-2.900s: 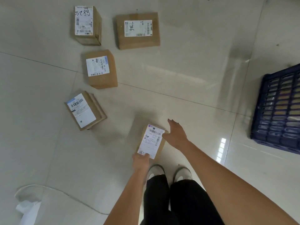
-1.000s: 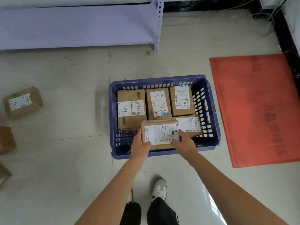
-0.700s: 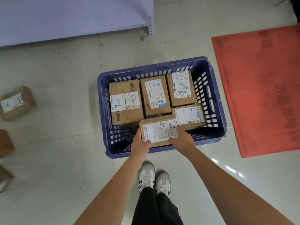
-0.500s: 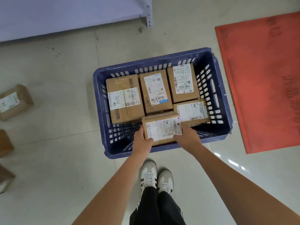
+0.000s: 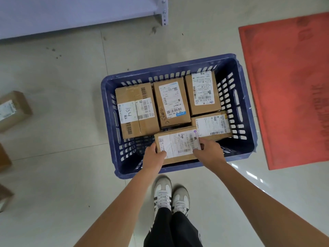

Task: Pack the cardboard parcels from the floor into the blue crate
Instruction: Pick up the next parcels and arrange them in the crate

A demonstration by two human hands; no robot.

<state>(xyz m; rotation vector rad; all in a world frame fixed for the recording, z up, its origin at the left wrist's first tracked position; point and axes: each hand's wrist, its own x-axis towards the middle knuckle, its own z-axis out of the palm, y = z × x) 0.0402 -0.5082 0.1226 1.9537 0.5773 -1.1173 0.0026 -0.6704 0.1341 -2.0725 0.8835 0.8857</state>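
Observation:
A small cardboard parcel [image 5: 178, 143] with a white label sits low inside the blue crate [image 5: 108, 125], near its front wall. My left hand [image 5: 155, 155] grips its left end and my right hand [image 5: 208, 151] grips its right end, thumbs on the label. Several other labelled parcels fill the crate's back: one marked A34 [image 5: 136, 111] at the left, one [image 5: 171, 102] in the middle, one [image 5: 202, 93] at the right, and a flatter one [image 5: 211, 124] in front of that. More parcels [image 5: 12, 109] lie on the floor at the left edge.
A red mat [image 5: 288, 86] lies right of the crate. A pale purple metal shelf [image 5: 80, 13] runs along the top. My shoes [image 5: 170, 196] stand just in front of the crate. Grey tiled floor surrounds everything.
I lifted the parcel from the floor, carried it to the crate, and over the last second lowered it further into the crate's front part. Both hands keep hold.

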